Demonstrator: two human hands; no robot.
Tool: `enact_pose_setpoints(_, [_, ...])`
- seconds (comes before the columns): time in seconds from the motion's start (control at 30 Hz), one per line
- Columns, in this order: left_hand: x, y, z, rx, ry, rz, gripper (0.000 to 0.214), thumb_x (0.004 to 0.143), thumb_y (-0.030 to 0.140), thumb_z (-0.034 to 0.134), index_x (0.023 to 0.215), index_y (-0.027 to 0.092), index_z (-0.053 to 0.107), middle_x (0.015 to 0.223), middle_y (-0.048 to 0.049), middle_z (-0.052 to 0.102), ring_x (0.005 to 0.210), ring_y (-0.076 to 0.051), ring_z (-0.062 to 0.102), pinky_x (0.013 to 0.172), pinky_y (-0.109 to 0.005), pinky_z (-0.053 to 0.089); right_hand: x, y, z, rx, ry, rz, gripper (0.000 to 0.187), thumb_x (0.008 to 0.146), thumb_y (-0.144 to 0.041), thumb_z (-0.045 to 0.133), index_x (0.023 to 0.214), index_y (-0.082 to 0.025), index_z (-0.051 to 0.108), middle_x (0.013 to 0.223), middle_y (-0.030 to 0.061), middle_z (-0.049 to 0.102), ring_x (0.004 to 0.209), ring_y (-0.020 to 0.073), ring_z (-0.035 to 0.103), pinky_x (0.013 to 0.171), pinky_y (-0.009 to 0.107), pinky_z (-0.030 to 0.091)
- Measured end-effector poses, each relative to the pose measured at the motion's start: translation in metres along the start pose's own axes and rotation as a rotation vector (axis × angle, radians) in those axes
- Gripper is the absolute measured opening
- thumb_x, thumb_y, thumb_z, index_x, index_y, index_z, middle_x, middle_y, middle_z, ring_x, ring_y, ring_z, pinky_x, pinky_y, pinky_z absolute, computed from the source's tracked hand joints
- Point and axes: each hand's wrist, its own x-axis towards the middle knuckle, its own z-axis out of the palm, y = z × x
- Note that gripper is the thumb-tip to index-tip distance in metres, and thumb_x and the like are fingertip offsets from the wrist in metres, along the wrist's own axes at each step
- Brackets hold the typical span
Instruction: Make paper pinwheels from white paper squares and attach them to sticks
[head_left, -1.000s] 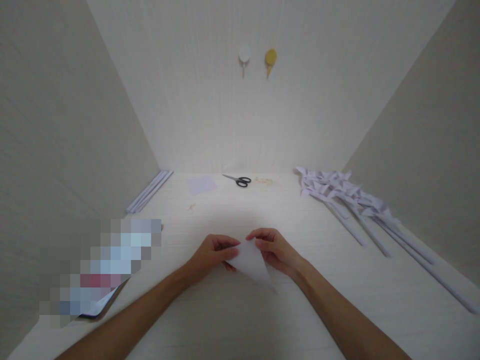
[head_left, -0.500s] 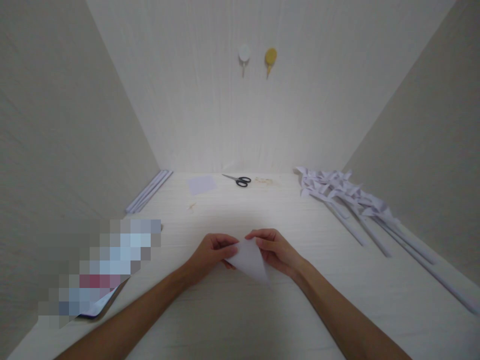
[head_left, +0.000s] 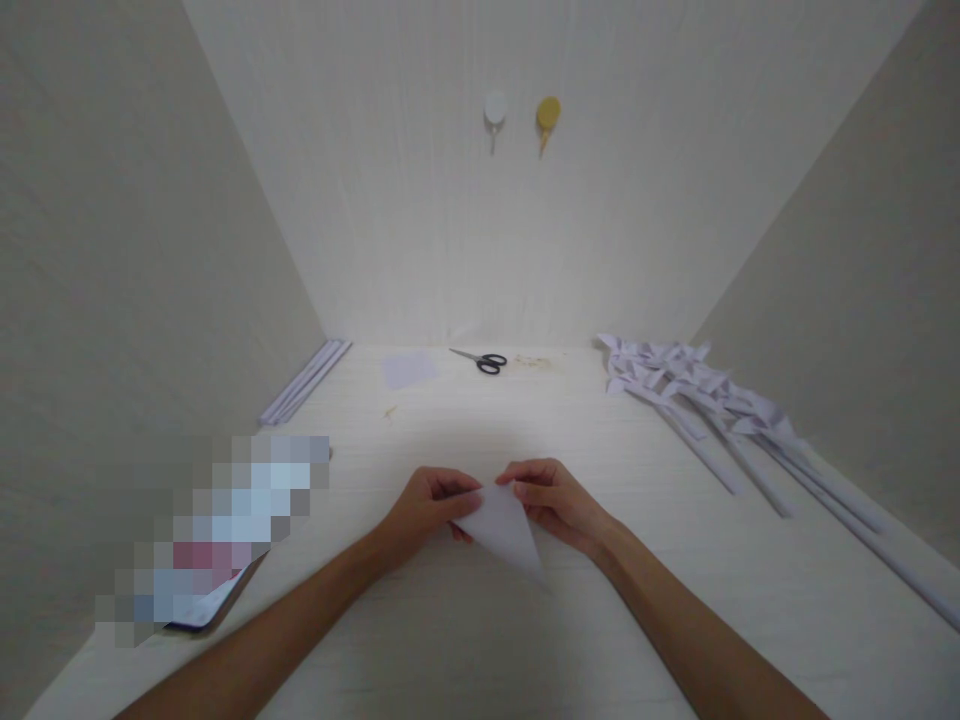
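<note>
Between my two hands, just above the white tabletop, is a sheet of white paper (head_left: 504, 530) with a slanted, roughly triangular outline. My left hand (head_left: 435, 505) is closed on its left corner, thumb on top and fingers underneath. At the upper right edge, my right hand (head_left: 551, 500) pinches the same paper between thumb and fingers. One pointed corner hangs down towards me. Whether the sheet is folded or only bent, I cannot tell.
Black-handled scissors (head_left: 489, 363) lie at the back beside a flat paper piece (head_left: 409, 368). Paper pinwheels (head_left: 690, 385) on rolled sticks are piled along the right. Rolled paper sticks (head_left: 306, 382) lie back left; a blurred phone (head_left: 217, 598) is nearer. Two round-headed objects (head_left: 548, 113) are on the back wall.
The view has shifted slightly, so everything sits a little further right. Both hands keep their grip on the paper, whose lower corner shows slightly more.
</note>
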Motion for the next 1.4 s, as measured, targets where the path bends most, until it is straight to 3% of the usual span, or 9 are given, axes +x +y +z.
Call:
enact_pose_setpoints(0.47, [-0.0011, 0.0027, 0.0005, -0.014, -0.001, -0.001, 0.022, 0.059, 0.029, 0.063, 0.07, 0.009, 0.061, 0.053, -0.0013, 0.06, 0.039, -0.008, 0.051, 0.037, -0.019, 0.041, -0.0005, 0.0005, 0.0002, 0.018, -0.02, 0.004, 0.011, 0.058, -0.017, 0.066, 0.069, -0.015, 0.065, 0.061, -0.0011, 0.06, 0.056, 0.0073, 0.052, 0.056, 0.021, 0.036])
enact_pose_setpoints(0.83, [-0.0011, 0.0053, 0.0032, 0.039, 0.125, 0.02, 0.021, 0.059, 0.029, 0.062, 0.069, 0.01, 0.061, 0.05, -0.0006, 0.059, 0.038, -0.009, 0.051, 0.037, -0.019, 0.041, 0.0013, 0.0013, -0.001, 0.043, -0.004, -0.032, 0.022, 0.061, -0.019, 0.064, 0.083, -0.016, 0.061, 0.071, 0.0008, 0.058, 0.061, 0.0081, 0.052, 0.057, 0.021, 0.037])
enact_pose_setpoints(1.03, [-0.0024, 0.0072, 0.0058, 0.072, 0.155, 0.03, 0.019, 0.059, 0.028, 0.061, 0.068, 0.011, 0.062, 0.051, -0.0006, 0.06, 0.038, -0.009, 0.052, 0.037, -0.019, 0.042, 0.0025, 0.0026, -0.0004, -0.071, 0.054, -0.043, 0.012, 0.062, -0.02, 0.063, 0.073, -0.015, 0.06, 0.063, -0.001, 0.055, 0.053, 0.0065, 0.047, 0.049, 0.02, 0.032])
enact_pose_setpoints(1.4, [-0.0036, 0.0088, 0.0073, 0.099, 0.159, 0.034, 0.017, 0.058, 0.027, 0.061, 0.066, 0.012, 0.063, 0.05, -0.0002, 0.06, 0.038, -0.009, 0.051, 0.038, -0.019, 0.042, 0.0039, 0.0086, -0.0023, -0.3, 0.092, -0.082, 0.013, 0.064, -0.027, 0.061, 0.068, -0.016, 0.057, 0.057, -0.003, 0.051, 0.048, 0.0056, 0.043, 0.044, 0.019, 0.028])
